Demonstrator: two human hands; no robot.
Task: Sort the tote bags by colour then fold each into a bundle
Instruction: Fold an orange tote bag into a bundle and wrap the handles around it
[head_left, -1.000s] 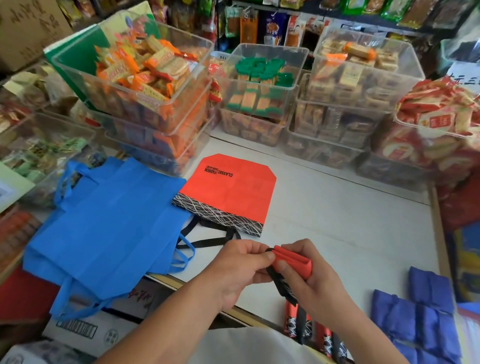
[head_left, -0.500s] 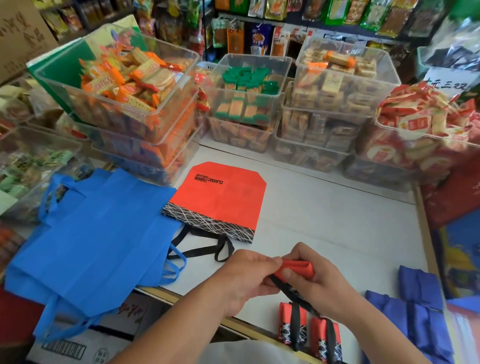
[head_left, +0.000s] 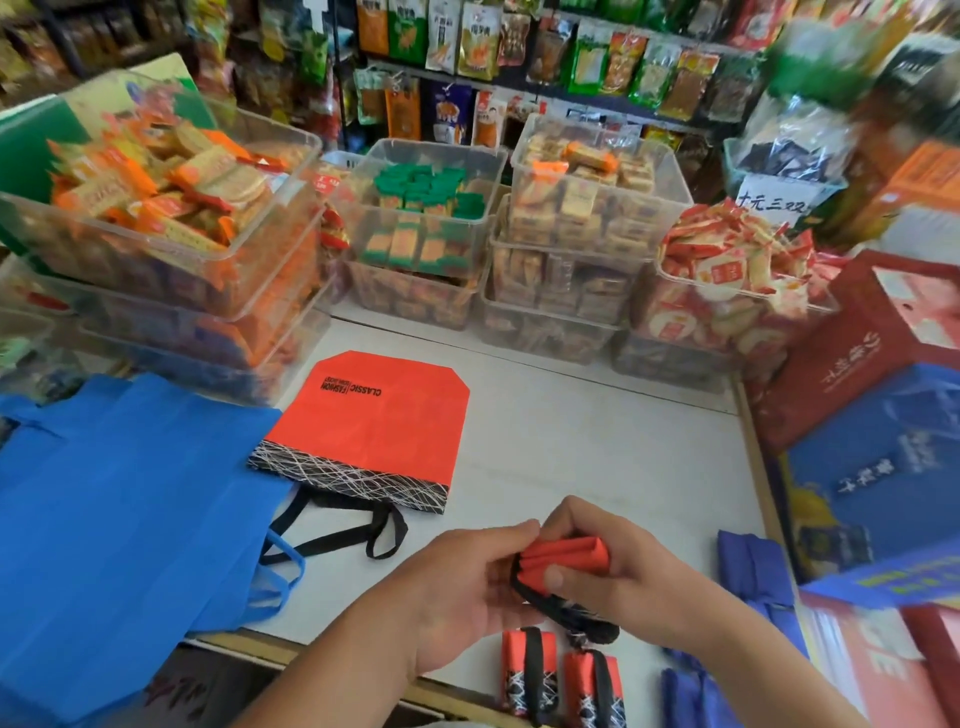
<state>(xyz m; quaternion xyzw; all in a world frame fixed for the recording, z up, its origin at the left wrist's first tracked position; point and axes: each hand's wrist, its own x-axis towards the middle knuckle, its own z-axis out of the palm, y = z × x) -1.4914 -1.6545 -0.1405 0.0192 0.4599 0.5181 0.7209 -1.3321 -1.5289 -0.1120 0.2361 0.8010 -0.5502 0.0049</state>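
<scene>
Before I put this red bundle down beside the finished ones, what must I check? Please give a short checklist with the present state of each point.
1. Grip: left hand and right hand both hold the red bundle: ok.
2. Black strap wound tight: part hangs loose under the hands: not ok.
3. Landing place: the table shows a bare gap right of the two finished red bundles: ok.
4. Colours kept apart: blue bundles lie separately on the right: ok.
5. Next bag ready: flat red bag lies free on the table: ok.
</scene>
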